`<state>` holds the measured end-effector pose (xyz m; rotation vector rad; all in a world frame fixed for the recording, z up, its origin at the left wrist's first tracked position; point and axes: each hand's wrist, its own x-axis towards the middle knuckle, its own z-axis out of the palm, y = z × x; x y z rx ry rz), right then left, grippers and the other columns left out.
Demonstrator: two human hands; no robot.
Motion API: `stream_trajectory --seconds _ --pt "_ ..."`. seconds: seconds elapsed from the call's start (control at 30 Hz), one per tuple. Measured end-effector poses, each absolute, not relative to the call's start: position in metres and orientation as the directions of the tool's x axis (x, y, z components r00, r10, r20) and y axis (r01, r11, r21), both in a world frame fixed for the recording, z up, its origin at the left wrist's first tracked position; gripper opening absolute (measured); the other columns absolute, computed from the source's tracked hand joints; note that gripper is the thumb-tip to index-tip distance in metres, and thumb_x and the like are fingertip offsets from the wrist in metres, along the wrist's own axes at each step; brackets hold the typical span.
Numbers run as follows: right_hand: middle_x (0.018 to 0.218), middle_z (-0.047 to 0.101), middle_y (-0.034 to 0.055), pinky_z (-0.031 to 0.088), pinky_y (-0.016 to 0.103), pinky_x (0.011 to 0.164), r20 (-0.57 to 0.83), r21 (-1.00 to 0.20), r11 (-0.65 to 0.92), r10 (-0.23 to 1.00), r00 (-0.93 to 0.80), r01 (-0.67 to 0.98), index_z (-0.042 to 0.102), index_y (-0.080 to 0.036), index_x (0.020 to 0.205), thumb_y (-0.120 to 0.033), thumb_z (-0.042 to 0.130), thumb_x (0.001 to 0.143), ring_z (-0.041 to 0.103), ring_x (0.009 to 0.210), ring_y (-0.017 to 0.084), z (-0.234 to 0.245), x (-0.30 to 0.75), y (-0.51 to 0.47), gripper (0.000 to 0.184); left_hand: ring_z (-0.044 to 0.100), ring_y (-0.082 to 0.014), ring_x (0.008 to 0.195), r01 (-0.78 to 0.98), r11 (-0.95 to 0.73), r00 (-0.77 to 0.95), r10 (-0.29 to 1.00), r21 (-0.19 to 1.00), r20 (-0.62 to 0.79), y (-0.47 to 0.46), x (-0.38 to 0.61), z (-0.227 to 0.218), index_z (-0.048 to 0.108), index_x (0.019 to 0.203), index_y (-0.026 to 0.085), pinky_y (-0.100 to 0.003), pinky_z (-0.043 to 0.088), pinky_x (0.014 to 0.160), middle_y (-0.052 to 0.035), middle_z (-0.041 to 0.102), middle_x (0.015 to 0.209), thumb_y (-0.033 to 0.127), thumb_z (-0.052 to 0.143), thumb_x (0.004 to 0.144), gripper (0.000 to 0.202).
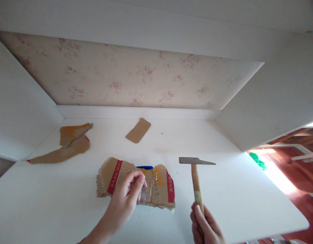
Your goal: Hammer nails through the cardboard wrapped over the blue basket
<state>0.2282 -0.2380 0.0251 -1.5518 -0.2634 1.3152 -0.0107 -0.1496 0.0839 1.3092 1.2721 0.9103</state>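
My left hand (131, 191) is closed in a pinch over the middle of a torn piece of cardboard (162, 198). Between its fingertips a thin, dark nail (145, 189) points down toward the board; whether the tip touches it I cannot tell. Rows of small holes and shiny round nail heads (156, 179) run across the cardboard, which bears red printed bands. Gripped in my right hand (206, 223) is a hammer (196, 181) with a wooden handle, its steel head raised to the right of the cardboard. Something blue (146, 167) peeks out behind the board's far edge.
A smaller brown cardboard piece (139, 130) full of holes lies farther back. Torn cardboard scraps (72, 144) are at the left. The white tabletop (197, 135) is bounded by side panels and a back wall with floral paper (146, 74). Beyond the right edge is a reddish floor (288, 162).
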Motion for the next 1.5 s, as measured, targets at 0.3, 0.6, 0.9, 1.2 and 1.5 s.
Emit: stream_trajectory --seconds 0.3,0.6,0.9,1.2,1.5 --pt "0.040 0.038 -0.0147 0.020 0.012 0.029 -0.476 -0.879 -0.436 0.778 0.411 -0.193 0.046 -0.023 0.076 -0.070 0.071 0.073 0.026 0.031 0.002 0.006 0.225 -0.228 0.053 0.047 -0.0112 0.053 0.165 0.136 0.171 0.971 0.977 -0.164 -0.147 -0.012 0.085 0.058 0.086 0.022 -0.022 0.041 0.052 0.0042 0.051 0.063 0.052 0.044 0.099 0.035" --pt "0.042 0.035 -0.0160 0.021 0.012 0.029 -0.477 -0.877 -0.452 0.783 0.399 -0.162 0.045 -0.023 0.081 -0.070 0.068 0.076 0.024 0.033 0.002 0.007 0.224 -0.229 0.052 0.048 -0.0103 0.053 0.174 0.147 0.157 0.972 0.974 -0.175 -0.147 -0.010 0.084 0.059 0.088 0.022 -0.021 0.040 0.050 0.0023 0.057 0.068 0.051 0.046 0.099 0.034" --pt "0.043 0.036 -0.0151 0.020 0.013 0.030 -0.499 -0.866 -0.463 0.770 0.398 -0.191 0.044 -0.023 0.074 -0.071 0.069 0.074 0.025 0.033 0.002 0.007 0.224 -0.229 0.054 0.049 -0.0095 0.053 0.197 0.140 0.153 0.973 0.970 -0.171 -0.149 -0.011 0.083 0.058 0.089 0.021 -0.020 0.041 0.051 0.0015 0.061 0.072 0.050 0.046 0.099 0.033" --pt "0.045 0.037 -0.0136 0.021 0.013 0.033 -0.484 -0.875 -0.450 0.787 0.383 -0.182 0.046 -0.022 0.073 -0.068 0.069 0.077 0.027 0.037 0.003 0.003 0.229 -0.231 0.051 0.051 -0.0096 0.055 0.234 0.093 0.119 0.985 0.968 -0.123 -0.149 -0.010 0.082 0.058 0.093 0.021 -0.020 0.044 0.053 0.0014 0.061 0.076 0.048 0.044 0.101 0.032" --pt "0.044 0.037 -0.0135 0.021 0.013 0.033 -0.463 -0.887 -0.427 0.808 0.365 -0.178 0.046 -0.022 0.072 -0.068 0.066 0.080 0.027 0.036 0.003 0.007 0.225 -0.238 0.050 0.070 -0.0105 0.073 0.423 -0.425 0.204 0.905 0.800 0.373 -0.164 0.000 0.097 0.067 0.095 0.022 -0.017 0.053 0.071 0.0011 0.074 0.083 0.021 0.058 0.097 0.009"
